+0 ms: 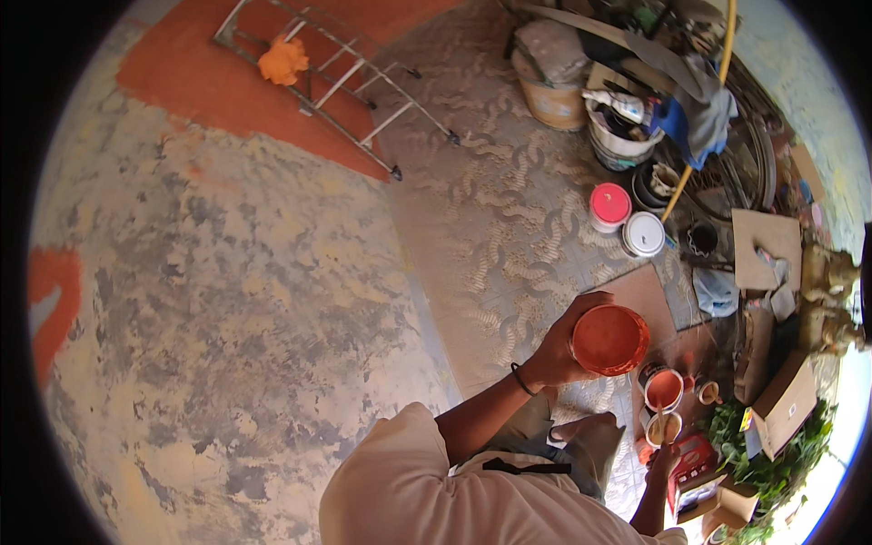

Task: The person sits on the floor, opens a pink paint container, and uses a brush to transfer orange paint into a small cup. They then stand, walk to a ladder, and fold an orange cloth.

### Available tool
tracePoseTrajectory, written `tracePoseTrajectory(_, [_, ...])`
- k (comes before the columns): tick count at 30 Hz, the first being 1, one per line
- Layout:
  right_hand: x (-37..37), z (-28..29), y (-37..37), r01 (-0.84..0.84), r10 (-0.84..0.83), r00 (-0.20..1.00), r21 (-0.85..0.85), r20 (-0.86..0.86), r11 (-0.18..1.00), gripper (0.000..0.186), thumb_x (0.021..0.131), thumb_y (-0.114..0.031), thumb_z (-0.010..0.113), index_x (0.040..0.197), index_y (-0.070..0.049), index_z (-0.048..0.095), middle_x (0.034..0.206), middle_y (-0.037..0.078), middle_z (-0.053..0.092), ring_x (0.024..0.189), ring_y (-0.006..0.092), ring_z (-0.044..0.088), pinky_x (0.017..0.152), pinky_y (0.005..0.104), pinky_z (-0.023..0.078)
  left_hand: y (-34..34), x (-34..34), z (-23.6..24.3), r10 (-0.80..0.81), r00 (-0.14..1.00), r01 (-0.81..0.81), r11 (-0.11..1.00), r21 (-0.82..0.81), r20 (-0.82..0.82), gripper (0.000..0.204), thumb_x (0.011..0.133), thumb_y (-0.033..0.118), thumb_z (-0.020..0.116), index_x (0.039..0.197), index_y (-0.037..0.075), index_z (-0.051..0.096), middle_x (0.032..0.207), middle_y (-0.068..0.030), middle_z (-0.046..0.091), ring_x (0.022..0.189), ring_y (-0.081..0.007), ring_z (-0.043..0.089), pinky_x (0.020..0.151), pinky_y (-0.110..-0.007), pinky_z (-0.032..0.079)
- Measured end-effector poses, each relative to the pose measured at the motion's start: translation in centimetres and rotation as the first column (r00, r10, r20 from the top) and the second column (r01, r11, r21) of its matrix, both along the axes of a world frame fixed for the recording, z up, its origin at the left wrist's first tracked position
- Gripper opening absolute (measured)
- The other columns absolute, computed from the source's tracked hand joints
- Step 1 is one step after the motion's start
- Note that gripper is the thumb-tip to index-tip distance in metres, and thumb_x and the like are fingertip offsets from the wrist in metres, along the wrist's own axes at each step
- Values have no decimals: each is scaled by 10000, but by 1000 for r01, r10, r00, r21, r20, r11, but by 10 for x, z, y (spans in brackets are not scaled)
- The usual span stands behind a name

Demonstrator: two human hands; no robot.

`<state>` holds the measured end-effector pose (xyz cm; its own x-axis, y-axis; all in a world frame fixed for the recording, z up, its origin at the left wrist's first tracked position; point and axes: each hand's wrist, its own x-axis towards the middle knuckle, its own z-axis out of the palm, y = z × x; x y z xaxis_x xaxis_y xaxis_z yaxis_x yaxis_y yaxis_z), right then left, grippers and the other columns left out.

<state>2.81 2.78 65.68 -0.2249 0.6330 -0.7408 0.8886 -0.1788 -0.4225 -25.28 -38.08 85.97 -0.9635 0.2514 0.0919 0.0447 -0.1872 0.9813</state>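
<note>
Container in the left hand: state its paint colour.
Orange paint fills the container held by the left hand; head view.

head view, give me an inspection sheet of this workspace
surface: patterned floor tiles, patchy wall partly painted orange
job's things: container of orange paint, small paint pots on the floor
clutter: buckets, lidded tubs, cardboard
grippers: left hand holds the paint container; right hand reaches down by the pots, grip unclear
cables: nothing seen
surroundings: metal ladder with orange rag, green plants
</note>
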Motion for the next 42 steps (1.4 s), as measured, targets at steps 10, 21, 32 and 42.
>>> tracePoseTrajectory(10, [-248, 122, -102, -445, 48, 744, -441, -667, 780, 515, 902, -20, 661, 1412, 2, 596, 846, 17, 659, 703, 78, 593, 640, 233, 499, -86, -50, 95, 197, 973, -190, 979, -68, 117, 1029, 615, 122, 1017, 1492, 85, 479, 1454, -47, 572, 1344, -192, 553, 1142, -390, 459])
tracePoseTrajectory(21, [-565, 127, -200, -561, 374, 572, -16, -730, 827, 642, 1043, -613, 548, 1438, -114, 635, 1030, 29, 661, 845, 110, 605, 554, 245, 457, -128, -128, 138, 345, 881, -393, 915, 95, 324, 1004, 663, 30, 968, 1515, 68, 438, 1407, -65, 608, 1315, -198, 579, 1115, -392, 482])
tracePoseTrajectory(32, [-754, 98, -338, -387, -191, 672, -558, -716, 734, 457, 1016, -553, 642, 1021, -97, 673, 800, 28, 698, 646, 118, 644, 517, 247, 440, -238, -247, 146, 520, 835, -526, 850, -11, 180, 830, 713, 22, 939, 1436, 42, 534, 1361, -74, 649, 1249, -195, 622, 1081, -388, 507])
tracePoseTrajectory(42, [-880, 112, -503, -538, -281, 666, -706, -691, 460, 109, 957, -132, 711, 1047, -111, 653, 946, 19, 720, 769, 124, 689, 610, 228, 538, -409, -393, 133, 601, 791, -602, 798, -32, 111, 824, 697, 54, 965, 1416, 20, 565, 1353, -63, 668, 1252, -169, 622, 1100, -380, 493])
